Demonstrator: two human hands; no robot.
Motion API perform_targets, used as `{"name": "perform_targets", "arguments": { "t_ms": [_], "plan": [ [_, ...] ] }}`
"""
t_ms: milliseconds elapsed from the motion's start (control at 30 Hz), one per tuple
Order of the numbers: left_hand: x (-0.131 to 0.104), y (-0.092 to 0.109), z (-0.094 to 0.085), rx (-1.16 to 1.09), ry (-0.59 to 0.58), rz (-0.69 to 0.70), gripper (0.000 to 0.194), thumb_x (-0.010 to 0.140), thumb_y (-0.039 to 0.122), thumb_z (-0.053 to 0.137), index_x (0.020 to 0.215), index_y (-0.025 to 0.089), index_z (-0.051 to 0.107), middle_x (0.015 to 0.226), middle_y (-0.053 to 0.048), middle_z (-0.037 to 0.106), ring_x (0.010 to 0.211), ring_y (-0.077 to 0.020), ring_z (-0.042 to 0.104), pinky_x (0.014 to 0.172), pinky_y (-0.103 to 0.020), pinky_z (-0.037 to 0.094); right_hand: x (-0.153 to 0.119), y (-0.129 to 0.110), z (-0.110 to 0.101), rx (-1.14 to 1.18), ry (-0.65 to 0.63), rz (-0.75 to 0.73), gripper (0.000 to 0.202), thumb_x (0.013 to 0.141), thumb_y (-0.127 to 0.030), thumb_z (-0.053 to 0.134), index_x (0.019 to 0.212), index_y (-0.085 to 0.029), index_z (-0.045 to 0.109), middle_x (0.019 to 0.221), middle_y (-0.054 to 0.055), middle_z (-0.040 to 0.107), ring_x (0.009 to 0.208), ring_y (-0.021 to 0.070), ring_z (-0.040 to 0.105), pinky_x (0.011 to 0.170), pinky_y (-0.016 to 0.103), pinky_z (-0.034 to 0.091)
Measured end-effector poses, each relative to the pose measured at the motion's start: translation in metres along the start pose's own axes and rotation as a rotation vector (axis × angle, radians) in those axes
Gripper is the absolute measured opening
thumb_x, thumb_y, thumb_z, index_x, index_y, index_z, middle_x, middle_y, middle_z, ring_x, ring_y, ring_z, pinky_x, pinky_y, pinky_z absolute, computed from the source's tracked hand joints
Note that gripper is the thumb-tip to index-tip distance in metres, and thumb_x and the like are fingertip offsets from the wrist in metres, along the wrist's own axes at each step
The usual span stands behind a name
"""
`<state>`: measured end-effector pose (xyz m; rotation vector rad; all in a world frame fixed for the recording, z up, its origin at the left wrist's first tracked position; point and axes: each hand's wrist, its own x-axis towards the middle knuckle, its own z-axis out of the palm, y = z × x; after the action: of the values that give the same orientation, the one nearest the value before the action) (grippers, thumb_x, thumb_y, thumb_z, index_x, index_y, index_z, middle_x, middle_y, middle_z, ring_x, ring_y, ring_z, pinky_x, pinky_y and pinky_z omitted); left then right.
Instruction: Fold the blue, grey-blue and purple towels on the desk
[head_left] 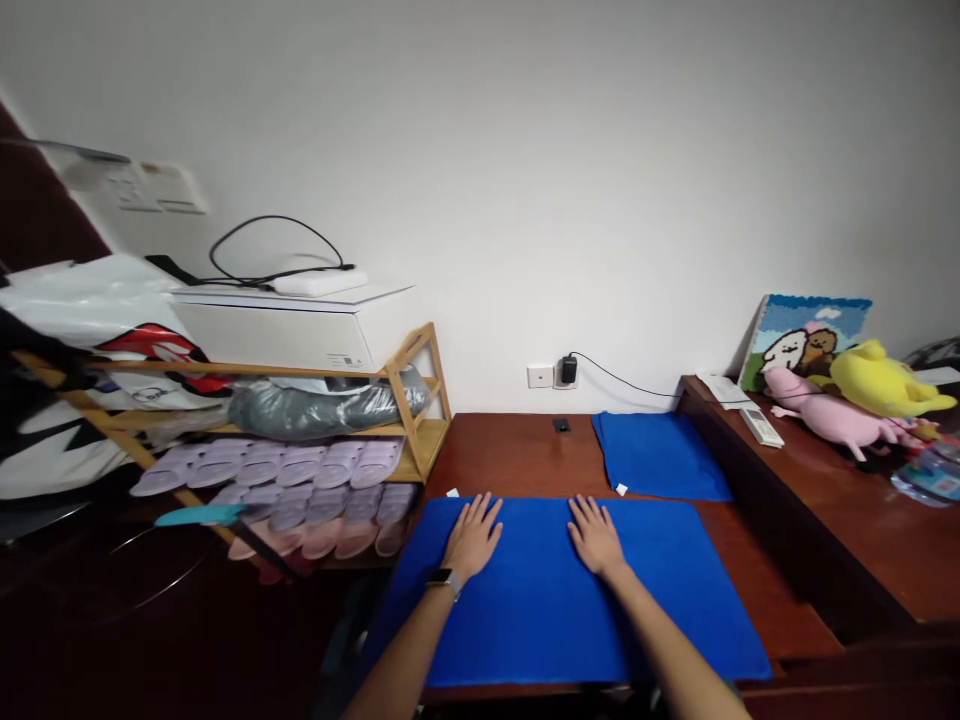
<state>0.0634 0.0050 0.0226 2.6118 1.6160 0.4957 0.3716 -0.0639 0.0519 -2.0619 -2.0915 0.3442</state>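
A large blue cloth point(540, 600) lies spread on the reddish-brown table point(510, 450). My left hand point(474, 540) rests flat on its upper left part, fingers apart, with a watch point(444, 577) on the wrist. My right hand point(596, 538) lies flat near the cloth's upper edge, right of the middle, fingers spread. Neither hand holds anything. Behind and to the right, a folded blue cloth point(660, 455) sits on the table. Small white tags show at the large cloth's upper left and beside the folded cloth.
At the left stands a wooden rack point(420, 440) with slippers point(322, 465) and a white box point(285, 325). A higher surface at the right holds a pink plush toy point(832, 415), a yellow one point(885, 380), a remote point(762, 427) and a picture. A black plug point(569, 370) is in the wall.
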Motion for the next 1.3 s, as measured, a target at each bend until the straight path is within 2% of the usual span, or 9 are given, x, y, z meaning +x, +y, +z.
{"name": "perform_targets", "arguments": {
  "t_ms": [167, 433, 600, 833, 967, 1067, 1133, 1200, 1300],
  "plan": [
    [0.010, 0.031, 0.019, -0.046, -0.031, 0.087, 0.055, 0.110, 0.047, 0.043, 0.164, 0.034, 0.050, 0.173, -0.007, 0.046, 0.161, -0.0297, 0.041, 0.132, -0.056, 0.032, 0.014, -0.029, 0.018, -0.005, 0.025, -0.004, 0.067, 0.112, -0.050, 0.024, 0.173, -0.024, 0.031, 0.179, 0.006, 0.029, 0.168, 0.0260, 0.020, 0.137, 0.054, 0.014],
    [-0.037, -0.102, -0.006, 0.135, 0.066, -0.203, 0.064, 0.108, 0.053, 0.037, 0.163, 0.025, 0.052, 0.171, -0.013, 0.047, 0.160, -0.0378, 0.042, 0.128, -0.064, 0.035, -0.039, 0.172, -0.008, -0.155, 0.055, 0.378, 0.075, 0.108, -0.056, 0.020, 0.174, -0.022, 0.027, 0.180, 0.004, 0.027, 0.168, 0.0268, 0.021, 0.136, 0.053, 0.019],
    [-0.036, -0.101, -0.015, 0.164, 0.021, -0.235, 0.066, 0.106, 0.050, 0.038, 0.165, 0.022, 0.050, 0.172, -0.015, 0.046, 0.159, -0.0375, 0.043, 0.127, -0.062, 0.036, -0.051, 0.213, -0.009, -0.165, 0.068, 0.464, 0.080, 0.106, -0.059, 0.014, 0.175, -0.019, 0.022, 0.182, 0.005, 0.022, 0.169, 0.0263, 0.019, 0.136, 0.052, 0.018],
    [-0.025, -0.083, -0.036, 0.177, -0.006, -0.257, 0.064, 0.107, 0.045, 0.037, 0.165, 0.020, 0.049, 0.170, -0.016, 0.049, 0.158, -0.0358, 0.045, 0.129, -0.062, 0.033, -0.045, 0.181, -0.036, -0.146, 0.041, 0.507, 0.074, 0.108, -0.048, 0.018, 0.173, -0.014, 0.028, 0.181, 0.007, 0.022, 0.168, 0.0282, 0.020, 0.136, 0.054, 0.017],
    [-0.030, -0.005, -0.027, 0.114, 0.092, -0.015, 0.060, 0.110, 0.038, 0.033, 0.166, 0.022, 0.048, 0.168, -0.014, 0.052, 0.158, -0.0323, 0.045, 0.131, -0.058, 0.033, -0.060, 0.089, -0.020, -0.122, 0.200, 0.231, 0.068, 0.109, -0.036, 0.020, 0.169, -0.012, 0.039, 0.178, 0.009, 0.029, 0.168, 0.0266, 0.020, 0.138, 0.052, 0.007],
    [-0.041, 0.069, 0.000, 0.015, 0.011, 0.195, 0.057, 0.110, 0.045, 0.040, 0.166, 0.033, 0.047, 0.172, -0.008, 0.047, 0.160, -0.0304, 0.043, 0.131, -0.057, 0.036, -0.075, -0.004, 0.017, 0.032, 0.143, 0.001, 0.065, 0.111, -0.042, 0.021, 0.169, -0.022, 0.040, 0.177, 0.004, 0.033, 0.167, 0.0248, 0.026, 0.137, 0.049, 0.017],
    [-0.052, 0.092, 0.012, -0.017, -0.046, 0.204, 0.057, 0.111, 0.047, 0.040, 0.166, 0.033, 0.047, 0.172, -0.008, 0.047, 0.160, -0.0301, 0.043, 0.130, -0.057, 0.037, -0.085, -0.042, 0.035, 0.095, 0.097, -0.094, 0.063, 0.112, -0.046, 0.022, 0.171, -0.027, 0.036, 0.177, 0.000, 0.032, 0.166, 0.0232, 0.027, 0.137, 0.047, 0.021],
    [-0.067, 0.081, 0.013, -0.013, -0.064, 0.116, 0.058, 0.111, 0.048, 0.039, 0.166, 0.033, 0.047, 0.172, -0.009, 0.046, 0.160, -0.0311, 0.042, 0.130, -0.058, 0.037, -0.093, -0.044, 0.041, 0.096, 0.068, -0.108, 0.064, 0.112, -0.050, 0.024, 0.172, -0.030, 0.034, 0.177, -0.002, 0.030, 0.167, 0.0233, 0.026, 0.137, 0.048, 0.020],
    [-0.093, 0.019, -0.003, 0.057, -0.040, -0.065, 0.059, 0.109, 0.052, 0.039, 0.165, 0.035, 0.049, 0.172, -0.008, 0.046, 0.160, -0.0333, 0.043, 0.129, -0.062, 0.037, -0.104, 0.009, 0.027, 0.013, 0.045, 0.033, 0.066, 0.111, -0.052, 0.028, 0.171, -0.028, 0.034, 0.178, 0.000, 0.029, 0.167, 0.0260, 0.025, 0.137, 0.053, 0.018]
  ]
}}
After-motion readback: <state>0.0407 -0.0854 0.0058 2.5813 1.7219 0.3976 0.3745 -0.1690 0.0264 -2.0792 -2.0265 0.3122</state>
